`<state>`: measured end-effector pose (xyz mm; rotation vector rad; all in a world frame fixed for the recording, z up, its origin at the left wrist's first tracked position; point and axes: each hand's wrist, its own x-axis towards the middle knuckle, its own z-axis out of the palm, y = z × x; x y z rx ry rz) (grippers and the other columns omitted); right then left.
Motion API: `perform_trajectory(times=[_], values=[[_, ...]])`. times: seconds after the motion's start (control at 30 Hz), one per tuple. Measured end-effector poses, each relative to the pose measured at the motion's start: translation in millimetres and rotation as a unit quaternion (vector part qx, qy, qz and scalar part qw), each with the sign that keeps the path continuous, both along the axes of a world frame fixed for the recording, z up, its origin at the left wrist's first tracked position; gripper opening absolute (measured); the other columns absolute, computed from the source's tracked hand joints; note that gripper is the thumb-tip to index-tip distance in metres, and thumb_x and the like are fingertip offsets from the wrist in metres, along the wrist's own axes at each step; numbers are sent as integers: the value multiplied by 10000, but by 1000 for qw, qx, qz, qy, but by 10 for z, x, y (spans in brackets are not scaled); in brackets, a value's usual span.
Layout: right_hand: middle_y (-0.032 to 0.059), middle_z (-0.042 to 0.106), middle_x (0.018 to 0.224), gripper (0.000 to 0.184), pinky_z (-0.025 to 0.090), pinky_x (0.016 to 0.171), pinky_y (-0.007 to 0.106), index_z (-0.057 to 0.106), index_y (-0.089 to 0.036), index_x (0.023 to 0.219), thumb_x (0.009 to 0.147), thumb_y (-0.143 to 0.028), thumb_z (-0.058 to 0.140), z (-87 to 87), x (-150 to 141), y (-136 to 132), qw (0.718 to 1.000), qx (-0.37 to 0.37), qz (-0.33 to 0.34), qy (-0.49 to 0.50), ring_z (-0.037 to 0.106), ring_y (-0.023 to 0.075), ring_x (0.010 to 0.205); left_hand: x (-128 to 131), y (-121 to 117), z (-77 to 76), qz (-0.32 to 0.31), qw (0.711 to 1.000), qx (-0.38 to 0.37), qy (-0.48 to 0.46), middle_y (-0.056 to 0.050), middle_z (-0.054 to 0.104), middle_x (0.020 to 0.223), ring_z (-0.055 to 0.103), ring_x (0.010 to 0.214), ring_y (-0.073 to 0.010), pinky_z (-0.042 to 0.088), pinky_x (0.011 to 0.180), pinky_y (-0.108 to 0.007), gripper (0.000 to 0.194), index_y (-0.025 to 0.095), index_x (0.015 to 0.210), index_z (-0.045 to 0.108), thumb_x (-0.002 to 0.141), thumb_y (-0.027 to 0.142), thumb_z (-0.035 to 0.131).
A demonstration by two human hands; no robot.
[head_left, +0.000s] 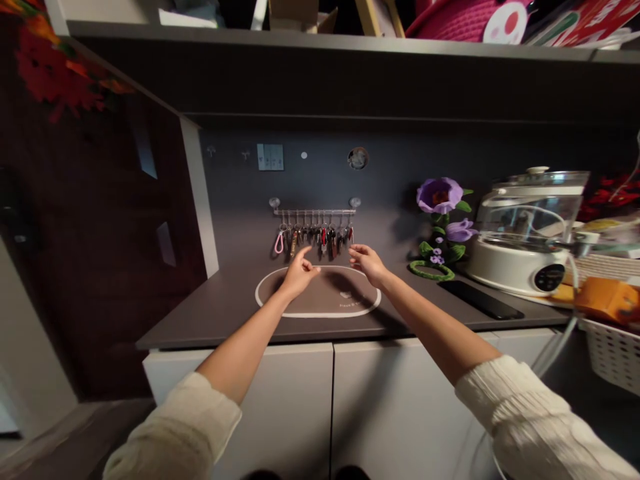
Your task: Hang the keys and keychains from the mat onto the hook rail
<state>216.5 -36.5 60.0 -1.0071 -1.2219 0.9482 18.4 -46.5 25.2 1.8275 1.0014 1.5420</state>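
Both my arms reach forward over a dark grey counter (200, 313). My left hand (300, 270) is loosely curled with the forefinger stretched up towards a row of keys (315, 237) hanging from a wall rail (314, 212). My right hand (367, 261) hovers just under the right end of the keys, fingers apart and slightly bent, nothing in it. Neither hand touches the keys. Below the hands lies an oval grey mat (320, 297) with a white edge.
Purple crocheted flowers (443, 220) stand right of the keys. A white cooker with a glass lid (530, 233) sits further right, a black flat device (480, 300) in front of it. A white basket (613, 350) hangs off the counter's right end. Shelf (320, 40) overhead.
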Motion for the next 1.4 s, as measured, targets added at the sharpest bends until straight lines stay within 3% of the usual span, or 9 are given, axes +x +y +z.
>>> perform_trajectory(times=[0.13, 0.33, 0.53, 0.77, 0.9, 1.03, 1.13, 1.3, 1.4], values=[[-29, 491, 708, 468, 438, 640, 234, 501, -225, 1111, 666, -284, 634, -94, -153, -353, 995, 89, 39, -31, 468, 84, 622, -179, -306, 120, -63, 997, 41, 3, 73, 489, 651, 469, 590, -50, 396, 650, -193, 895, 210, 1393, 92, 667, 162, 615], [-69, 471, 649, 913, 402, 615, 227, 100, -292, 1393, 654, -266, 636, -307, -315, -766, 977, 172, 89, -87, 406, 88, 585, -403, -706, 3, -59, 993, 59, 90, 51, 538, 711, 474, 610, -53, 401, 652, -191, 1028, 209, 1374, -159, 684, 170, 602], [-55, 478, 682, 927, 395, 623, 222, 31, -256, 1405, 679, -244, 607, -513, -358, -1023, 966, 188, 118, -136, 422, 90, 606, -462, -884, -225, -85, 987, 54, 123, 74, 508, 693, 469, 600, -47, 404, 648, -181, 999, 220, 1375, -147, 691, 148, 578], [-47, 484, 689, 923, 410, 646, 234, 16, -243, 1407, 694, -255, 602, -551, -325, -1063, 964, 191, 111, -150, 436, 95, 620, -476, -875, -257, -113, 990, 33, 83, 74, 492, 694, 462, 604, -48, 401, 646, -185, 1046, 225, 1355, -210, 685, 151, 590], [-41, 502, 712, 892, 426, 645, 242, 56, -263, 1405, 703, -283, 605, -485, -245, -908, 964, 181, 110, -160, 448, 93, 613, -548, -701, -222, -85, 996, -2, 40, 55, 517, 733, 474, 608, -56, 406, 621, -193, 1045, 248, 1368, -168, 682, 210, 619], [7, 567, 847, 760, 456, 746, 291, 272, -262, 1352, 687, -351, 629, -356, -85, -508, 977, 137, 55, -157, 527, 129, 744, -686, -328, -94, 36, 999, -34, 14, -35, 571, 921, 521, 784, -106, 425, 738, -253, 957, 222, 1398, 75, 649, 279, 667], [73, 564, 1046, 713, 425, 887, 339, 378, -222, 1287, 654, -383, 664, -209, 37, -109, 986, 78, 5, -150, 533, 180, 955, -778, 24, 51, 111, 991, -74, 21, -115, 506, 1169, 489, 1026, -188, 393, 870, -317, 921, 192, 1369, 220, 601, 325, 709], [148, 354, 1352, 903, 379, 962, 371, 269, -206, 1335, 583, -427, 717, 22, 167, 530, 990, 14, -53, -126, 401, 240, 1198, -835, 639, 255, 189, 974, -94, 76, -159, 287, 1385, 277, 1279, -280, 253, 1029, -347, 933, 164, 1309, 323, 515, 392, 755], [143, 286, 1396, 1000, 362, 976, 387, 203, -232, 1351, 534, -435, 743, 63, 200, 874, 991, 13, -87, -101, 345, 253, 1244, -802, 967, 316, 209, 971, -105, 50, -182, 298, 1373, 294, 1272, -293, 251, 1033, -353, 895, 146, 1247, 373, 483, 378, 776]])
